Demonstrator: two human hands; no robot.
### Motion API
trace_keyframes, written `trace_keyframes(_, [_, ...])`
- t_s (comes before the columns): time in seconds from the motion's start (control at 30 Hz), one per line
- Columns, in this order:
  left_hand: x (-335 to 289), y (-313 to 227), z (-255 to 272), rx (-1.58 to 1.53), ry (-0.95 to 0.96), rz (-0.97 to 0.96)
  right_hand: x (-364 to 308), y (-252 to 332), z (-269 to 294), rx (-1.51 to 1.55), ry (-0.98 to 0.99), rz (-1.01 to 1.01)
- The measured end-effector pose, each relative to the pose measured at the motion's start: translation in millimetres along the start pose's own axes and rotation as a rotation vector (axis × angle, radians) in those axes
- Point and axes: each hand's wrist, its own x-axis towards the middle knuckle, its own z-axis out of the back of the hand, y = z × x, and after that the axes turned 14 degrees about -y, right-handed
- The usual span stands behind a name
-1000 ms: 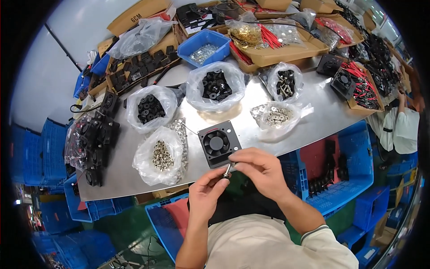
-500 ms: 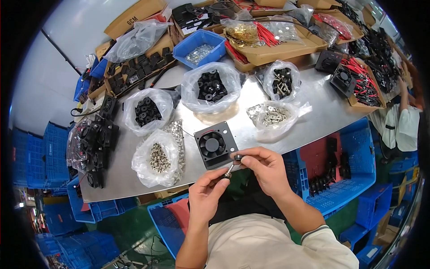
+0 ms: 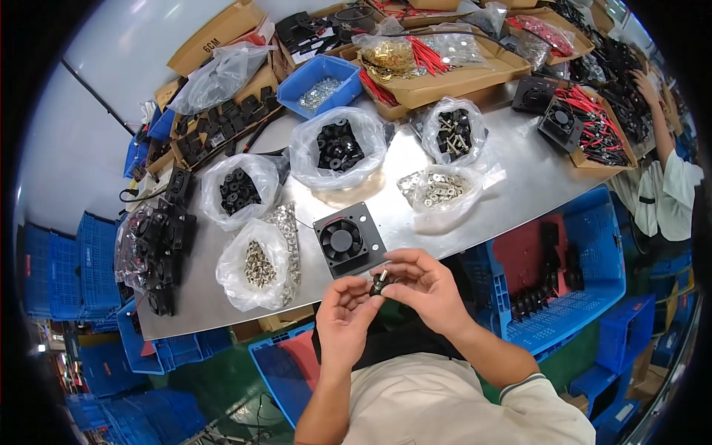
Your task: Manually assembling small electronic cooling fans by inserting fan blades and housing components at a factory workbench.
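Note:
My left hand (image 3: 345,320) and my right hand (image 3: 423,286) meet just below the table's front edge, both pinching one small dark part with a metal screw (image 3: 380,282). Just above them a black square fan on a black mounting plate (image 3: 347,240) lies flat on the metal table (image 3: 512,178). Left of the fan sits a clear bag of small silver hardware (image 3: 256,263). Right of it lies a clear bag of silver washers (image 3: 443,190). Further back stand bags of black rubber parts (image 3: 239,190), (image 3: 338,146) and one of dark screws (image 3: 454,133).
A heap of black fans (image 3: 159,245) lies at the table's left end. Cardboard boxes with red-wired parts (image 3: 430,59) and a blue bin (image 3: 322,85) line the back. Blue crates (image 3: 564,297) stand below the table. Another person's arm and white sleeve (image 3: 667,163) show at the right.
My hands have stayed together at the table's front edge, turning the small part between the fingers; the right hand's fingers have shifted slightly. The fan has not moved.

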Motion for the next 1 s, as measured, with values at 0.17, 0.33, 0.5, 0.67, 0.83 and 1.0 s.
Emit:
trace_keyframes(0.17, [1.7, -10.2, -6.1, 0.303, 0.143, -0.229, -2.1, -7.7, 4.0, -0.111, 0.009, 0.087])
trace_keyframes(0.33, [35.6, -57.2, -13.9, 0.979, 0.122, -0.852, 18.4, 15.1, 14.3, -0.502, -0.114, 0.344])
trace_keyframes(0.5, [74.6, -65.8, -10.7, 1.289, 0.312, -0.852, 27.3, 24.3, 11.9, -0.827, -0.08, 0.595])
trace_keyframes(0.67, [68.1, -74.0, -0.9, 0.867, 0.238, -0.689, 36.1, 18.7, 8.8, -0.962, -0.085, 0.802])
trace_keyframes(0.83, [66.4, -69.8, 0.6, 0.869, 0.223, -0.728, 41.5, 12.7, -11.2, -0.784, -0.034, 0.577])
trace_keyframes(1.0, [70.4, -60.5, 4.2, 0.814, 0.191, -0.675, 45.7, 7.0, -9.5, -0.716, -0.059, 0.457])
